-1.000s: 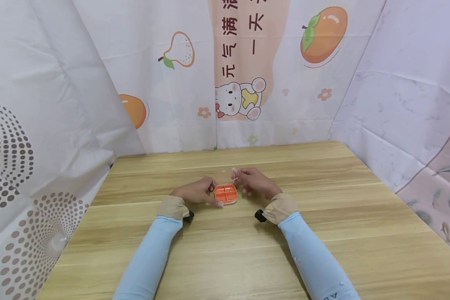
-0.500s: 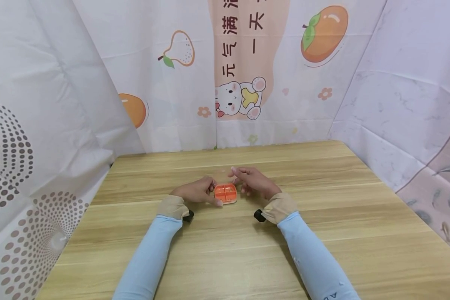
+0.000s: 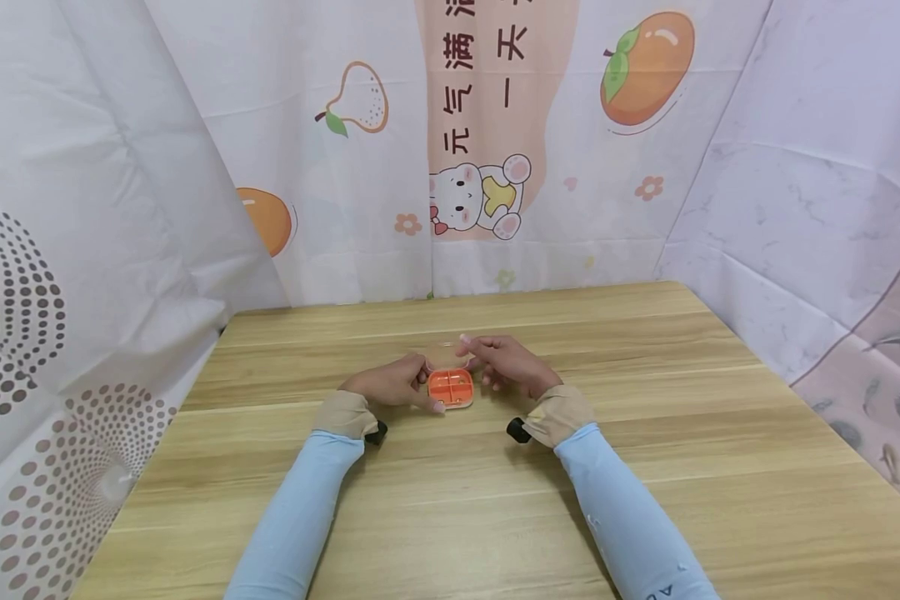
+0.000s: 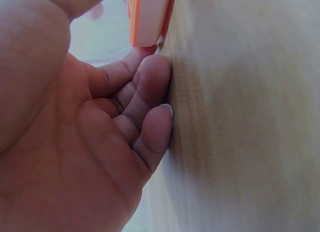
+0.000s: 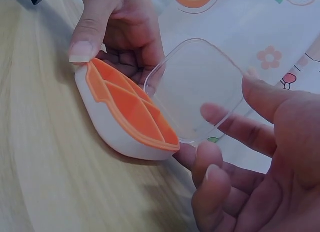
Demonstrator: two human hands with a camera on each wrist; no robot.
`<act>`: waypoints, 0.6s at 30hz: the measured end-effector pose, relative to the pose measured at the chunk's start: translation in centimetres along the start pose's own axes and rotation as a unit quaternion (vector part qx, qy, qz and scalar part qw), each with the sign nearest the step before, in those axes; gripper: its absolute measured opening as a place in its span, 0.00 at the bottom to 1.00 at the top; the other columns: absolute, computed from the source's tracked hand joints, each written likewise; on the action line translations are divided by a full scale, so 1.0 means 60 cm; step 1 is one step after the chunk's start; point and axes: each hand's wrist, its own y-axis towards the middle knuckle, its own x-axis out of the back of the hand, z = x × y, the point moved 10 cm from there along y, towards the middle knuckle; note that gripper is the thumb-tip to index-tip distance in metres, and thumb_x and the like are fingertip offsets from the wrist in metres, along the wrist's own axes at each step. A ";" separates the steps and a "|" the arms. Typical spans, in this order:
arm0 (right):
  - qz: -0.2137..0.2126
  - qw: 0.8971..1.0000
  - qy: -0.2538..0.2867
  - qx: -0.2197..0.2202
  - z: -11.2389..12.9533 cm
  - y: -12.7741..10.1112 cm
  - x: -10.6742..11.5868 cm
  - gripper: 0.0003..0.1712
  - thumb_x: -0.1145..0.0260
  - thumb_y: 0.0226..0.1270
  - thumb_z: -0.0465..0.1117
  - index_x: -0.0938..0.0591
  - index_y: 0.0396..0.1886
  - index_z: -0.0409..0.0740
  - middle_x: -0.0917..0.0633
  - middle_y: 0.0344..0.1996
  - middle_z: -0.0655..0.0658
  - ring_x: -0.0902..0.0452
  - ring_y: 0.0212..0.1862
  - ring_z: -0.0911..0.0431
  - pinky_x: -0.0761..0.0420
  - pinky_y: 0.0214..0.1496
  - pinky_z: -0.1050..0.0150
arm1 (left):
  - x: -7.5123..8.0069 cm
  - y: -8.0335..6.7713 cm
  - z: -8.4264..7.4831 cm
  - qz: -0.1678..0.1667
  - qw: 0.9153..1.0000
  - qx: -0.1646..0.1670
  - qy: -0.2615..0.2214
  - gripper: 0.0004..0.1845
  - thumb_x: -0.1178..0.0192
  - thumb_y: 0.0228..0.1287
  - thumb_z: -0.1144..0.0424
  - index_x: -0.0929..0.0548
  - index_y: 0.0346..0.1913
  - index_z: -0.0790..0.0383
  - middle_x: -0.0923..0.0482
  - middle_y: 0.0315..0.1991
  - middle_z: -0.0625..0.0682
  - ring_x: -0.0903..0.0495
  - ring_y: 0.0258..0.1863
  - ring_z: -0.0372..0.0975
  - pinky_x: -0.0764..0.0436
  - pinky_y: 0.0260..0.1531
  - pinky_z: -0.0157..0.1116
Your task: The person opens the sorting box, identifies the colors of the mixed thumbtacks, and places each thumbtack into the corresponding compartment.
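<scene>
Head view, pill box: small, rounded-square, orange inside with dividers making compartments, pale outer shell; sits on the desk mid-way across, between both hands.
Head view, lid: clear, hinged up at the far side, barely visible against the wood.
Head view, left hand: fingers curled round the box's left side, thumb at the near edge, gripping it.
Head view, right hand: fingertips on the lid's right edge, pinching it.
Head view, surroundings: light blue sleeves, printed curtain with fruit and a bear behind the desk.
Left wrist view, left hand: palm fills the frame, fingers curled against the desk; the box's orange corner shows at the top edge, with the clear lid behind it.
Right wrist view, pill box: tilted, white underside on the desk, orange tray with cross dividers, compartments look empty.
Right wrist view, lid: transparent, rounded square, standing open.
Right wrist view, hands: left hand thumb presses the box's corner; right hand fingers behind the lid, thumb in front of it.
</scene>
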 end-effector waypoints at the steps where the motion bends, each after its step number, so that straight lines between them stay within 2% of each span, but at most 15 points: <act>1: 0.000 1.000 0.000 0.001 0.000 0.000 0.000 0.35 0.40 0.71 0.70 0.15 0.60 0.47 0.12 0.50 0.41 0.26 0.23 0.59 0.28 0.25 0.67 | 0.000 0.000 0.000 0.000 1.000 0.000 -0.001 0.32 0.23 0.59 0.50 0.28 0.55 0.63 0.28 0.44 0.54 0.31 0.40 0.42 0.29 0.40 0.37; 18: 0.012 0.999 -0.010 0.044 0.003 0.000 0.002 0.24 0.38 0.76 0.60 0.13 0.56 0.50 0.12 0.49 0.42 0.28 0.22 0.59 0.29 0.21 0.67 | 0.001 -0.004 -0.004 0.005 1.000 0.000 0.001 0.31 0.23 0.59 0.50 0.29 0.53 0.63 0.29 0.45 0.55 0.31 0.40 0.43 0.29 0.40 0.37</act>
